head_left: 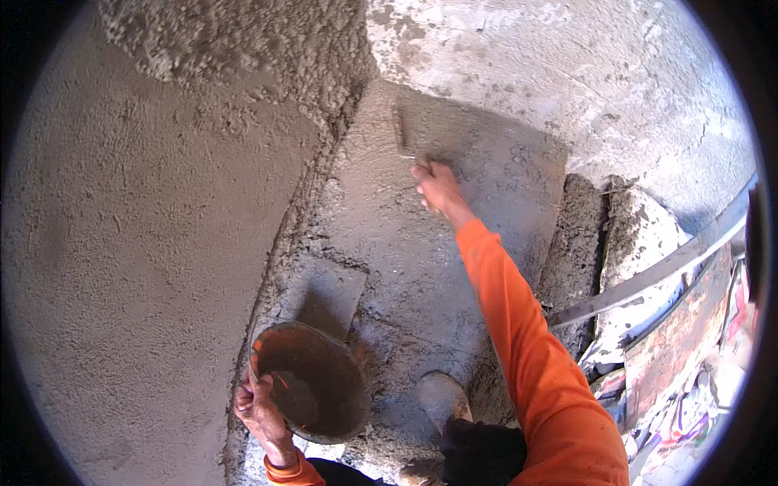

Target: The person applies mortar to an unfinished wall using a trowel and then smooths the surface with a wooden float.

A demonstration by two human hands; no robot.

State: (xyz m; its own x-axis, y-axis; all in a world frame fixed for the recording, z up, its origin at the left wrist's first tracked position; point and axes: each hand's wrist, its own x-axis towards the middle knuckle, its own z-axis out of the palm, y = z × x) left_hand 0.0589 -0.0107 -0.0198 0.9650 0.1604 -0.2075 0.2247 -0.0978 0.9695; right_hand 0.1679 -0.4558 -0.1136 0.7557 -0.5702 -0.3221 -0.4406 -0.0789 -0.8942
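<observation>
Two hands: right (438,188) trowels (399,130) wet cement floor (486,174), left (261,413) grips bucket (312,381).

Bucket (312,381) lower left, brush (400,130) perhaps beyond, on cement (405,259)

Showing two hands (442,190) – one brush (399,130), one orange bucket (312,381), one metal bar (656,271), one boot (442,397).

metal bar (648,275) rt | rubble (689,381) lower rt | boot (442,397) btm
</observation>
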